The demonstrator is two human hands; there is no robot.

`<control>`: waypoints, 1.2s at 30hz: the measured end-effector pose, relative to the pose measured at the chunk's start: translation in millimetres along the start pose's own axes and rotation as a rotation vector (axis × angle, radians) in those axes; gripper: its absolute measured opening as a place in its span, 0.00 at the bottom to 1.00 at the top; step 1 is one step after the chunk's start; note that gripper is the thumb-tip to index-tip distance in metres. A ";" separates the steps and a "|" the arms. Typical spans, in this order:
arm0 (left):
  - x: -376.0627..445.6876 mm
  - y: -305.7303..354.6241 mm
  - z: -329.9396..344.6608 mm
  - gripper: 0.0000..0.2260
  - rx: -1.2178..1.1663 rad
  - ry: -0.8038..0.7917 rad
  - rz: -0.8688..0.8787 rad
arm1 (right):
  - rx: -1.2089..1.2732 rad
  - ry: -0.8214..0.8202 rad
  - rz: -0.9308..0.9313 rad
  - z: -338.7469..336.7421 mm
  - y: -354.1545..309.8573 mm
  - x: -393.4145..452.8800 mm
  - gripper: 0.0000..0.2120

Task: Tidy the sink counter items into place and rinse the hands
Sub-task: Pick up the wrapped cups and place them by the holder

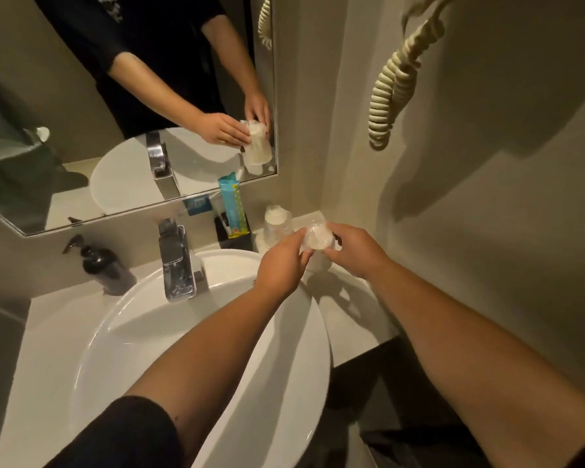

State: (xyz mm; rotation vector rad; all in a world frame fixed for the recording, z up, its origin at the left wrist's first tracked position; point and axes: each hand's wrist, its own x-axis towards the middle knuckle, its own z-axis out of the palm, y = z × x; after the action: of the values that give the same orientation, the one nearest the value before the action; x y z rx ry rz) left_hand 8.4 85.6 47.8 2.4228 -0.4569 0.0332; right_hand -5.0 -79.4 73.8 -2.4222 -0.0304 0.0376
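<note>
Wrapped cup, apparently plastic-covered, pinched by left hand and right hand near counter's corner.

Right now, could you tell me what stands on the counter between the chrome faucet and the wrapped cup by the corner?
In the head view, a black holder with a blue-green packet stands between the faucet and the wrapped cup.

Left hand and right hand together grip a wrapped cup above the counter.
</note>
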 end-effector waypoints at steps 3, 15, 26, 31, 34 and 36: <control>24.9 -16.3 13.1 0.18 -0.018 -0.026 -0.016 | -0.015 0.003 0.039 12.9 10.8 29.0 0.17; 83.7 -47.7 74.7 0.16 -0.069 -0.034 -0.087 | 0.060 0.055 0.191 59.7 75.9 92.5 0.28; 104.7 -48.1 84.4 0.14 -0.027 -0.107 -0.121 | 0.071 0.081 0.165 72.6 103.4 108.5 0.27; 104.6 -49.0 84.9 0.16 0.032 -0.138 -0.116 | -0.016 0.041 0.168 66.0 100.6 112.3 0.30; 104.0 -48.8 83.7 0.16 0.040 -0.146 -0.127 | -0.045 0.016 0.170 63.0 97.4 110.4 0.31; 103.2 -47.0 79.7 0.18 0.060 -0.151 -0.147 | -0.047 0.004 0.169 59.7 94.3 107.8 0.32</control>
State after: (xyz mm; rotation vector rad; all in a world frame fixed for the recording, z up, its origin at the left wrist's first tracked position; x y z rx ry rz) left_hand 113.5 37.5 -28.6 2.5217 -0.3478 -0.2035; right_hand 101.7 -107.6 -35.3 -2.4661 0.1769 0.1097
